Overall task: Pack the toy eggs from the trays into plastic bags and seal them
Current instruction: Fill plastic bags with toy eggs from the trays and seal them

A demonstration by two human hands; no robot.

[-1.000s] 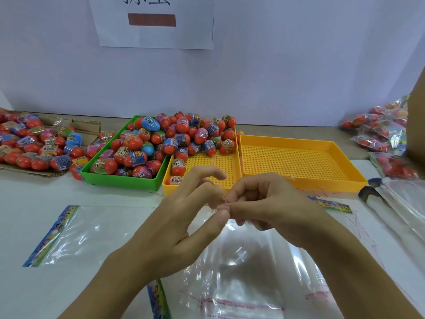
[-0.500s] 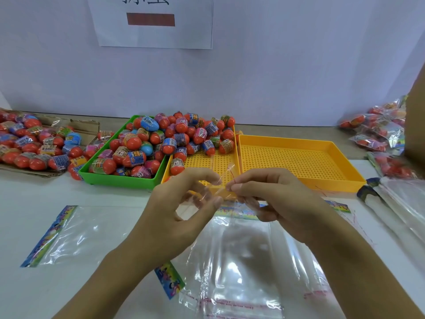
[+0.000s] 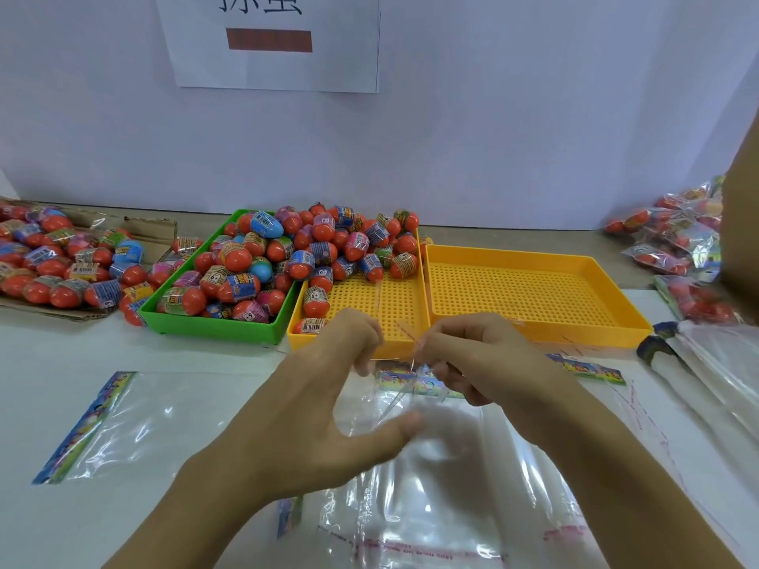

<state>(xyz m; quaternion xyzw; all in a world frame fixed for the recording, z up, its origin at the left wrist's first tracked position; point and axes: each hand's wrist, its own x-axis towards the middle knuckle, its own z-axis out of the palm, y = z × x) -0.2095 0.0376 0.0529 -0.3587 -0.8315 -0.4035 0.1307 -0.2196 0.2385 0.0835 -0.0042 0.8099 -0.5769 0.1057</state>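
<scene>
Head view: my left hand and my right hand meet above the tabletop, each pinching the mouth end of one clear plastic bag; my left fingers curl over the film with the thumb spread below, my right fingers are curled on the edge beside the printed header strip; a thin film strip stands between the two hands, and I cannot tell whether it is a peel liner or the bag lip.

Step in hand, by my judgement: opening or preparing the bag mouth; no egg is in this bag, so filling and sealing remain. Next move calls for parting the two film layers, keeping one hand on the lip, and reaching forward with the other to the toy eggs.

Containers:
- green tray, behind-left: heaped with eggs;
- near yellow tray, just beside it: eggs at the far end and left side, mesh floor bare toward me;
- far yellow tray, touching on the right: holds nothing visible;
- cardboard, far left: more loose eggs;
- filled bags, far right: stacked;
- spare flat bag, left: lies empty.
</scene>
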